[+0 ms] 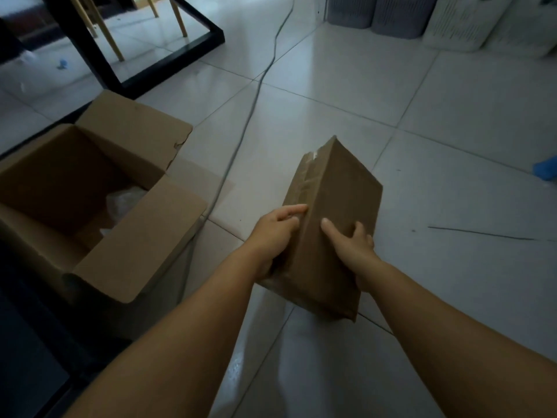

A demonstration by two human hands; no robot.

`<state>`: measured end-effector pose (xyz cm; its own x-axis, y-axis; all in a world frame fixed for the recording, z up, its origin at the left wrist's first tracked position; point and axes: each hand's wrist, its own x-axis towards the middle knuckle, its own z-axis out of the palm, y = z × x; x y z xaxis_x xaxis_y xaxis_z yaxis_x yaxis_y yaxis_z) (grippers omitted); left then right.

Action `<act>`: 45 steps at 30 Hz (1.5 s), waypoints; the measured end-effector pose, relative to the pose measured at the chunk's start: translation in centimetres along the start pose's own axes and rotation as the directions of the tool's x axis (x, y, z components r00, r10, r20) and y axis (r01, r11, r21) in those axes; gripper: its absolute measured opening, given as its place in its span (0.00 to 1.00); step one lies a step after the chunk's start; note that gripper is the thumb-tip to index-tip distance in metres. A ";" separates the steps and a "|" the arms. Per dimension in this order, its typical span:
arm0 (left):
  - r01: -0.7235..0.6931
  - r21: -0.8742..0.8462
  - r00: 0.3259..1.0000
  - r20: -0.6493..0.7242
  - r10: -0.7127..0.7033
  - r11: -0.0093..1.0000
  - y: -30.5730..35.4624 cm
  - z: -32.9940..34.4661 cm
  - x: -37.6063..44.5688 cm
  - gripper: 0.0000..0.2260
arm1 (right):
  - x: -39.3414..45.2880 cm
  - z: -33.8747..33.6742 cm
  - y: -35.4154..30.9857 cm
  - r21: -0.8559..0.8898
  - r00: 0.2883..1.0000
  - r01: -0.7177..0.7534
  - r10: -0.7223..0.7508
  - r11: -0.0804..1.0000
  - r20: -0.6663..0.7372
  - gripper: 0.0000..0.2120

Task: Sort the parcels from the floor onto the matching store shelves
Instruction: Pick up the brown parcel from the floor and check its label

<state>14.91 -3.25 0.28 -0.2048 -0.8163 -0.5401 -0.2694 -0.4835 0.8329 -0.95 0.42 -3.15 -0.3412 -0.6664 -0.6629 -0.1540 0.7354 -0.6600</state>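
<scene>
A closed brown cardboard parcel (340, 188), taped along one seam, is held tilted above the tiled floor in the middle of the view. My left hand (275, 233) grips its left side, fingers lying on the taped face. My right hand (354, 245) clasps the right side near the lower end. Both forearms reach in from the bottom of the frame. The underside of the parcel is hidden.
A large open cardboard box (90, 188) stands on the floor at left, with clear plastic wrap inside. A grey cable (256, 95) runs across the tiles. A black metal frame (168, 58) with yellow chair legs is at top left. Grey and white baskets (422, 16) line the top right.
</scene>
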 end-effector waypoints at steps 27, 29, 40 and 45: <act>0.017 0.023 0.997 0.081 -0.019 1.000 2.2 5.6 -1.5 0.26 | -2.6 -4.0 -1.6 -0.419 0.946 -0.043 -0.098 0.907 -0.310 0.64; -0.013 0.054 0.993 0.115 0.007 0.998 2.3 6.0 -1.8 0.26 | -2.6 -4.7 -1.4 -0.374 0.939 -0.039 -0.094 0.927 -0.332 0.62; -0.047 0.117 0.989 -0.133 0.063 0.992 1.7 3.6 -1.6 0.32 | -2.3 -9.0 -1.2 0.409 0.972 0.234 -0.212 0.882 -0.101 0.46; -0.041 0.098 0.993 -0.108 0.051 0.994 1.3 2.7 -1.6 0.24 | -2.4 -9.3 -0.9 0.544 0.976 0.203 -0.216 0.814 -0.041 0.46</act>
<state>12.36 -1.78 1.92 -0.1158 -0.8692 -0.4807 -0.3516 -0.4168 0.8383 -8.61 2.46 2.30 -0.3377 -0.8038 -0.4897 0.3093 0.3966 -0.8643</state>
